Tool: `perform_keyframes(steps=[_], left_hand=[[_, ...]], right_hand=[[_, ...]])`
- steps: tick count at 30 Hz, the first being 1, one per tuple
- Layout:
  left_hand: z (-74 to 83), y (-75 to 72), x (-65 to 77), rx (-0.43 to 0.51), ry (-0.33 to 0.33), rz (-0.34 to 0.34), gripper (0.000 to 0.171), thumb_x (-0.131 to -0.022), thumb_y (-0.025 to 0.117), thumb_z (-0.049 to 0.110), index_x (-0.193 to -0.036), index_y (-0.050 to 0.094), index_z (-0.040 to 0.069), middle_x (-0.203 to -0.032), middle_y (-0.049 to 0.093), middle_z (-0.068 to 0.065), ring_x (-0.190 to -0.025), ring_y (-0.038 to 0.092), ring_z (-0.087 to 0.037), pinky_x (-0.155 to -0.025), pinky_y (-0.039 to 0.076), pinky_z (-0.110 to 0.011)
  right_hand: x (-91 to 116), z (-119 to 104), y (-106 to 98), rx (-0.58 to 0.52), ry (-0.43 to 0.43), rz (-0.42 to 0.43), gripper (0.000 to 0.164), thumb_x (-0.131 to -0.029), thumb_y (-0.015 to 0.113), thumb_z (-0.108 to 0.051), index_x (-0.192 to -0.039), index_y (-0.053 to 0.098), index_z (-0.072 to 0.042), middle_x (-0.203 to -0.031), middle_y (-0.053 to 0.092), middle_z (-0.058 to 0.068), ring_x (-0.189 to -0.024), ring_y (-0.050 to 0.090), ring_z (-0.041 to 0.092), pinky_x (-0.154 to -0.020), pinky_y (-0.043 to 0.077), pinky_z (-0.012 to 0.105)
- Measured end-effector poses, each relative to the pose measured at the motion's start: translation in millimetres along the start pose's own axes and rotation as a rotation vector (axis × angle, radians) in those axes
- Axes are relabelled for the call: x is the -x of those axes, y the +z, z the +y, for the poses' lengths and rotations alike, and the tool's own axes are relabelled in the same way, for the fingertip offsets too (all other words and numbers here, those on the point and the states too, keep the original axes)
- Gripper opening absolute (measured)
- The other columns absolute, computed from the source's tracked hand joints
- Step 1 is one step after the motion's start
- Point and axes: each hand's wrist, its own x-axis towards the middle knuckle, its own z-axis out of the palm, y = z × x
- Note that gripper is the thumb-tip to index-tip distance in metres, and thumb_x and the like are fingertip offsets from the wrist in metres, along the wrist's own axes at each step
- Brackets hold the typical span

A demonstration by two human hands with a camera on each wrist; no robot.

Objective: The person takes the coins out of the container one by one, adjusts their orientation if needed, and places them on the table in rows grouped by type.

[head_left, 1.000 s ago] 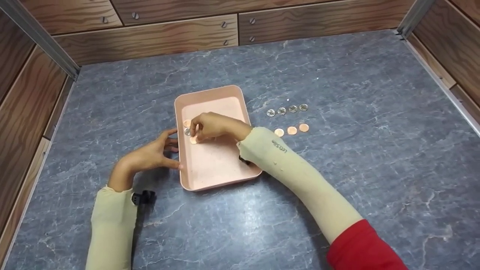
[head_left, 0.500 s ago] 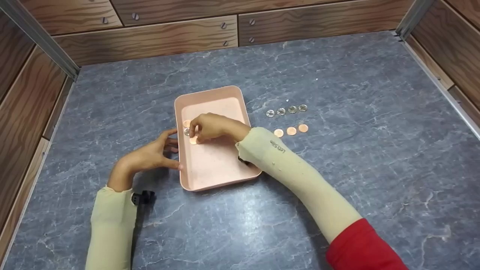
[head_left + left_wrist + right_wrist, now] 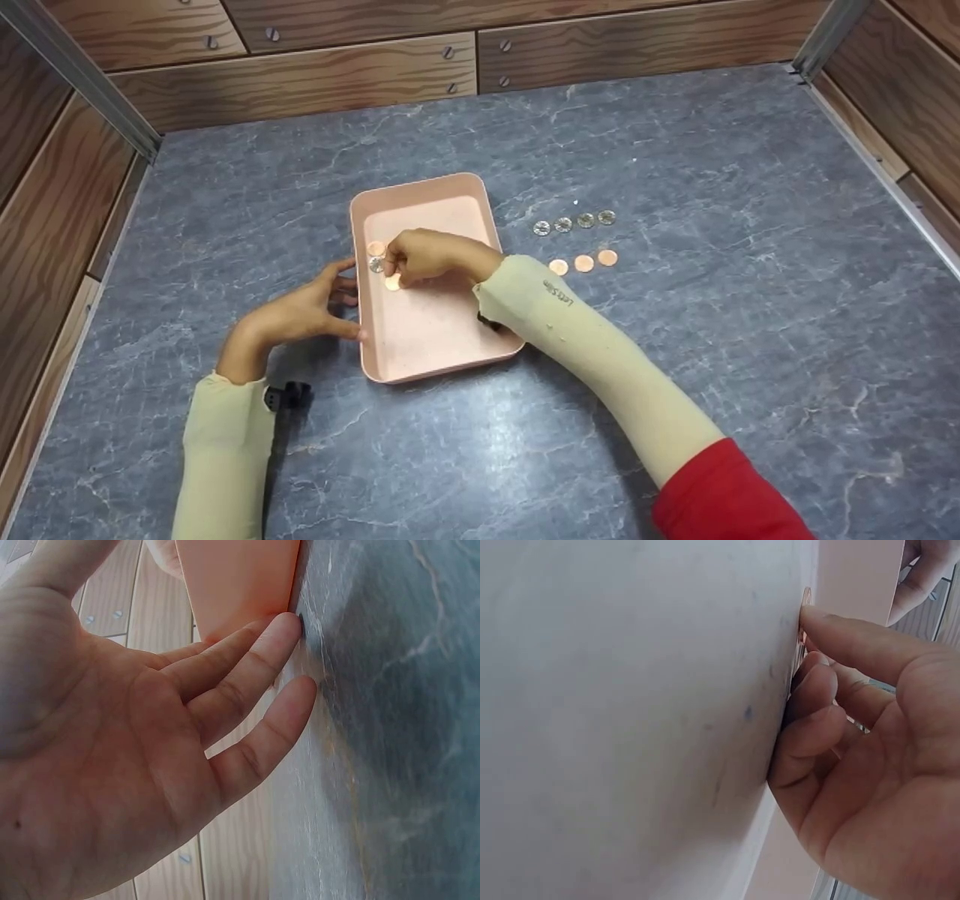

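A shallow pink tray (image 3: pixel 431 330) sits on the table. My right hand (image 3: pixel 429 253) reaches into it, fingers curled, thumb and fingertips pinching the edge of a copper-coloured coin (image 3: pixel 393 283) on the tray floor. In the right wrist view the thumb tip presses at a copper coin (image 3: pixel 807 597) low against the floor; the fingers hide part of it. Just beyond lie a silver coin (image 3: pixel 376 265) and another copper coin (image 3: pixel 376 248), along the left wall. My left hand (image 3: pixel 304 306) rests against the tray's left side, fingers relaxed and thumb at the rim.
Right of the tray, several silver coins (image 3: pixel 563 225) form a row on the marbled table (image 3: pixel 712 225). Nearer me lies a row of copper coins (image 3: pixel 583 263), close to my right sleeve. Wood-patterned walls (image 3: pixel 360 71) border the table at the back and sides.
My right hand and the copper coin at its fingertips have shifted slightly to the right, away from the tray's left wall. The left hand and tray stay in place.
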Motion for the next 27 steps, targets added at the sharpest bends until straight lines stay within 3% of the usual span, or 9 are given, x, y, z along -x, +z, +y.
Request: perform_keyframes(steps=[13, 18, 27], left_hand=[[-0.9, 0.5, -0.7, -0.016, -0.007, -0.006, 0.109, -0.079, 0.080, 0.020, -0.152, 0.001, 0.001, -0.147, 0.037, -0.029, -0.135, 0.041, -0.041, -0.106, 0.042, -0.051], [-0.8, 0.1, -0.7, -0.015, -0.005, -0.006, 0.108, -0.080, 0.080, 0.019, -0.152, 0.002, 0.001, -0.147, 0.036, -0.029, -0.135, 0.040, -0.042, -0.108, 0.040, -0.051], [-0.2, 0.2, -0.8, 0.010, 0.003, -0.011, 0.109, -0.079, 0.081, 0.019, -0.152, 0.002, 0.002, -0.148, 0.035, -0.029, -0.136, 0.040, -0.043, -0.109, 0.038, -0.052]], right_hand=[[-0.4, 2.9, 1.0, -0.049, -0.007, -0.015, 0.025, -0.081, 0.068, -0.001, -0.106, 0.066, -0.004, -0.075, 0.052, -0.003, -0.057, 0.046, 0.005, -0.052, 0.038, 0.016], [0.1, 1.9, 1.4, -0.003, -0.021, -0.004, 0.027, -0.080, 0.071, -0.005, -0.107, 0.067, -0.006, -0.078, 0.052, -0.004, -0.061, 0.047, 0.006, -0.054, 0.038, 0.016], [1.2, 1.7, 1.0, -0.014, -0.006, -0.032, 0.024, -0.080, 0.068, 0.001, -0.103, 0.067, -0.004, -0.074, 0.051, -0.004, -0.059, 0.045, 0.005, -0.053, 0.036, 0.017]])
